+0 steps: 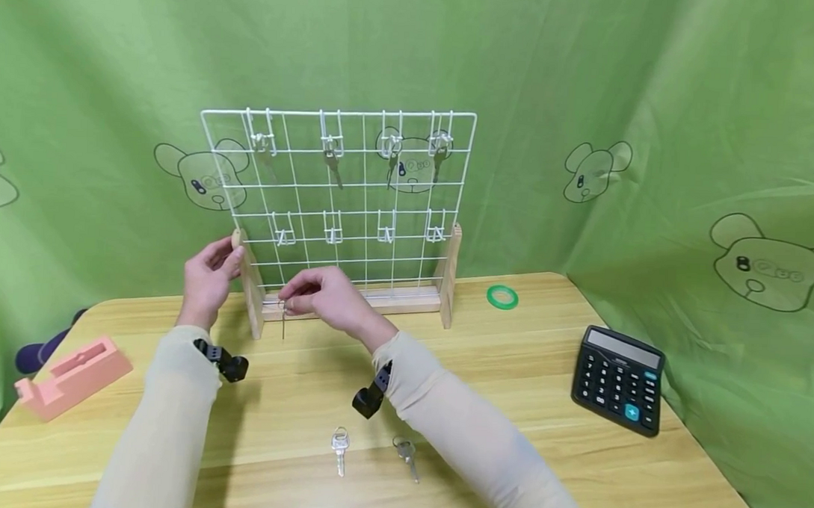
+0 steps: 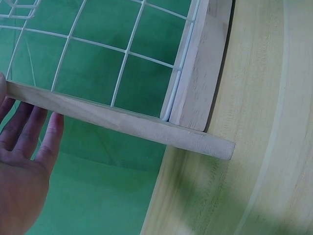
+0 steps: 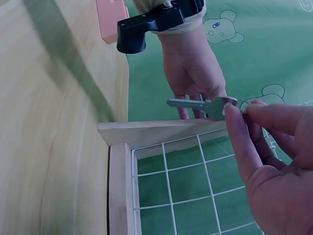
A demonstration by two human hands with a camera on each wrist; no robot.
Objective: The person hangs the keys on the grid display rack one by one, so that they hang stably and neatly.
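A white wire grid rack (image 1: 366,186) stands upright in a wooden base. My left hand (image 1: 207,281) grips the upper end of its left wooden side post (image 2: 117,117), fingers behind it and the thumb at the near side. Low in front of the grid's left part, my right hand (image 1: 331,300) pinches a key (image 3: 205,105) by its head end between thumb and fingers. The key's blade hangs straight down in the head view. Several keys (image 1: 332,165) hang from the upper row of white hooks; the lower hooks (image 1: 333,235) are bare.
Two more keys, a silver key (image 1: 339,452) and a second key with a ring (image 1: 407,454), lie on the table near me. A pink tape dispenser (image 1: 76,377) is at left. A green tape roll (image 1: 503,297) and black calculator (image 1: 619,379) lie at right. Green curtain (image 1: 521,78) hangs behind.
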